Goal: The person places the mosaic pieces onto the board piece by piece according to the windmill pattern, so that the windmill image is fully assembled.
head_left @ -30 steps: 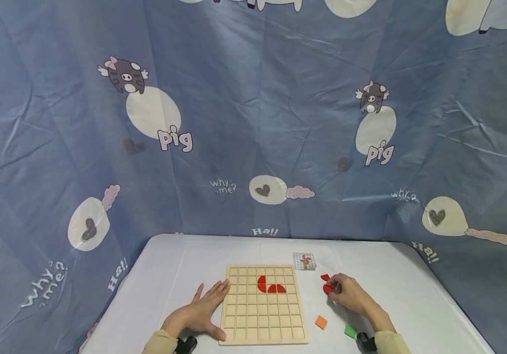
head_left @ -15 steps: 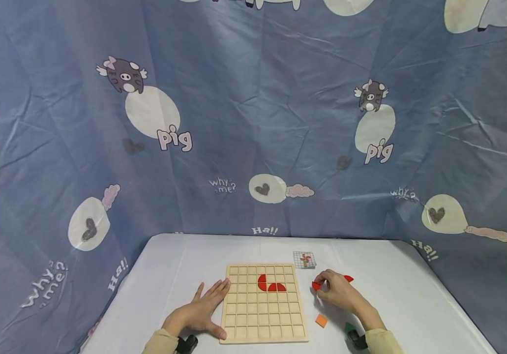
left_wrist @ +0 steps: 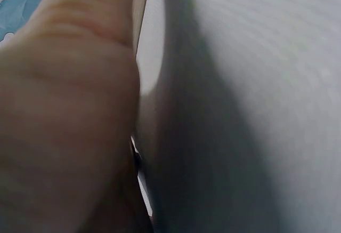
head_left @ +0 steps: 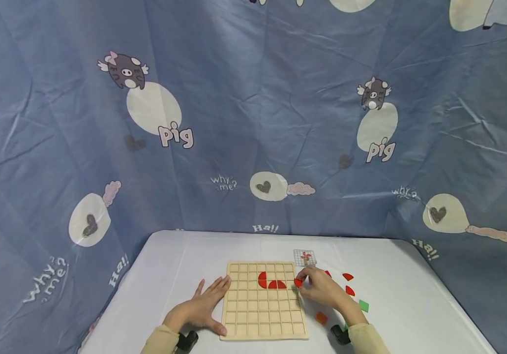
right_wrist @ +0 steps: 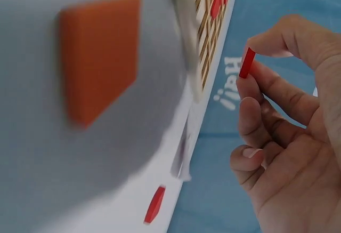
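My right hand (head_left: pixel 321 288) pinches a red quarter-circle piece (right_wrist: pixel 247 63) between thumb and fingers, at the right edge of the wooden grid board (head_left: pixel 253 314). In the head view that piece overlaps the board's rim. Three red pieces (head_left: pixel 262 280) lie in the board's cells: two side by side as a half circle, another shape to their upper left. My left hand (head_left: pixel 202 309) rests with spread, straight fingers along the board's left edge, thumb at the lower left corner. The left wrist view shows mostly the hand's side and the white table.
A small card with a grid and a red pattern (head_left: pixel 305 257) lies past the board's upper right corner. Right of my right hand are red pieces (head_left: pixel 349 290) and a green square (head_left: pixel 364 306). An orange square (head_left: pixel 321 318) lies near the board's lower right.
My right hand has moved left with the red piece, from among the loose pieces to the board's right edge. Red pieces and a green square behind it are now uncovered. The left hand stays.
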`<action>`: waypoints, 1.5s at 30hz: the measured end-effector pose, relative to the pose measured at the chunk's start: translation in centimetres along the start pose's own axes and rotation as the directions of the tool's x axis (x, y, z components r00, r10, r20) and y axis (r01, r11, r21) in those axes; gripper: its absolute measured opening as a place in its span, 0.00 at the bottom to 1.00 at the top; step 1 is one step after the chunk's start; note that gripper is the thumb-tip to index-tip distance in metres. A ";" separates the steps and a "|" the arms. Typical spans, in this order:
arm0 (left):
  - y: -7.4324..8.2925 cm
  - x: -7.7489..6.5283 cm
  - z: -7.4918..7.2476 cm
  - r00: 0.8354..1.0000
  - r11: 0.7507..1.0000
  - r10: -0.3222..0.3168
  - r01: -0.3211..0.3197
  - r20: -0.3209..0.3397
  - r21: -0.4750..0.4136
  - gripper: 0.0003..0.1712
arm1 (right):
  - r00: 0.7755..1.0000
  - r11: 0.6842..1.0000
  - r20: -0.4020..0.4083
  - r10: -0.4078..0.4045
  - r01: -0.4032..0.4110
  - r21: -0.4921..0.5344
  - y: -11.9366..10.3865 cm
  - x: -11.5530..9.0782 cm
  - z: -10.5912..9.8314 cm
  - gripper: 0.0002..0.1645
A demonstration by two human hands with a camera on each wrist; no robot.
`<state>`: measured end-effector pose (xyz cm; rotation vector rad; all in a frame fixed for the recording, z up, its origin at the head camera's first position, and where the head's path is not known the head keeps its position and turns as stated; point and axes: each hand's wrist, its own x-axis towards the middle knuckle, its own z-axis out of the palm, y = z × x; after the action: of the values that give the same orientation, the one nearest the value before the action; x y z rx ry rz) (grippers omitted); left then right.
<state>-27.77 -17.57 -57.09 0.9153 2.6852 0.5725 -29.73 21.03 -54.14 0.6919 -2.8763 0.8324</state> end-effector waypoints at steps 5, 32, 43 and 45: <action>-0.1 0.0 0.0 1.000 1.000 -0.005 0.005 0.005 -0.002 0.75 | 0.999 1.000 0.029 -0.015 0.015 -0.001 -1.2 0.7 0.7 0.13; -0.2 0.1 0.0 1.000 1.000 -0.012 0.012 0.003 -0.006 0.75 | 0.975 0.982 0.119 -0.187 0.190 -0.012 -7.6 4.2 5.6 0.09; -0.3 0.2 0.1 1.000 1.000 -0.008 0.008 -0.002 0.002 0.75 | 0.975 0.982 0.146 -0.170 0.180 -0.058 -7.9 4.9 6.9 0.10; -0.3 0.1 0.1 1.000 1.000 -0.013 0.013 0.000 -0.006 0.75 | 0.973 0.981 0.152 -0.172 0.183 -0.059 -7.9 4.9 7.0 0.10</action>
<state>-27.97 -17.67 -57.32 0.8962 2.6864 0.5772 -30.23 9.44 -55.32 1.0239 -2.8967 0.6764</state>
